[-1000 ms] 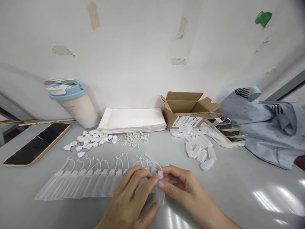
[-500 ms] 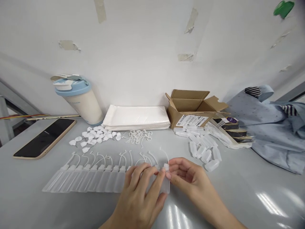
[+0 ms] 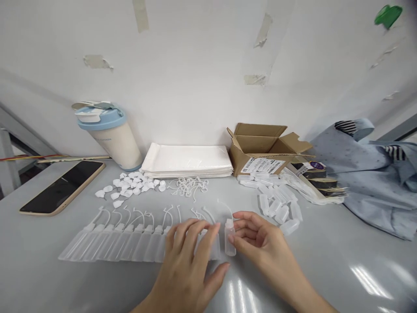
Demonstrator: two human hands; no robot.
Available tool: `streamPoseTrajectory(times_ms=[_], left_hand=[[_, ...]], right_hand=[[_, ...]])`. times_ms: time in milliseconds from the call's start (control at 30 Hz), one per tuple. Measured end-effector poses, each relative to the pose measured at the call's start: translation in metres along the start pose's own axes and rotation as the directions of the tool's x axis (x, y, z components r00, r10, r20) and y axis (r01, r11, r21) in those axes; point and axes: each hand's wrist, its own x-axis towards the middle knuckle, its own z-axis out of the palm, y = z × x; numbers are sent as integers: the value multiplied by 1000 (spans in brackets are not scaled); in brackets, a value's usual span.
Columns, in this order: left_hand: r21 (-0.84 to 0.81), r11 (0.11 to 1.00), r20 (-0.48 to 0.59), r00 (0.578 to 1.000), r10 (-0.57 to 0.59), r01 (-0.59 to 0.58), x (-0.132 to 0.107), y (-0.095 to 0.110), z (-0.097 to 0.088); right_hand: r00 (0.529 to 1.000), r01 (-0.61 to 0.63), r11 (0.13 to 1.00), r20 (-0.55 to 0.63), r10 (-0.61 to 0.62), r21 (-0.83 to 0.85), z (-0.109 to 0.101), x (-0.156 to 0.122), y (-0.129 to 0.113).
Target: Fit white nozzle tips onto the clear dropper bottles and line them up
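Frosted-white, cylindrical plastic bottle [image 3: 230, 243], now parted from the row of matching bottles [image 3: 120, 246] and thus handled singly, is pinched by the right hand [image 3: 263, 243], the left hand [image 3: 187, 263] spread over the row.

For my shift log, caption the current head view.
Left hand over a row of translucent bottles, right hand holding a single bottle beside it.

Left of the one cardboard box [image 3: 240, 162] are one tumbler [image 3: 114, 143], one smartphone [image 3: 63, 187], one stack of white mailers [image 3: 189, 160], over twenty white caps [image 3: 132, 183] and looped straps [image 3: 187, 186] too tangled to count. In front of it are one separate squeeze bottle [image 3: 230, 243], at least ten lined-up bottles [image 3: 130, 245], some hidden, and at least ten loose bottles [image 3: 275, 205].
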Motion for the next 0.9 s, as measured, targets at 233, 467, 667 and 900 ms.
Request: streamPoseTrajectory(times_ms=[233, 467, 667, 900], left_hand=[[5, 998, -9, 998, -55, 55, 4, -6, -10], [-27, 988, -29, 988, -153, 153, 3, -8, -8], [-40, 985, -54, 984, -171, 169, 4, -9, -10], [-45, 970, 42, 970, -238, 240, 1, -7, -13]], right_hand=[[998, 55, 956, -9, -60, -287, 2, 3, 5], [997, 71, 920, 37, -61, -385, 5, 5, 3], [996, 88, 888, 34, -81, -451, 7, 4, 3], [989, 144, 851, 44, -141, -504, 10, 3, 5]])
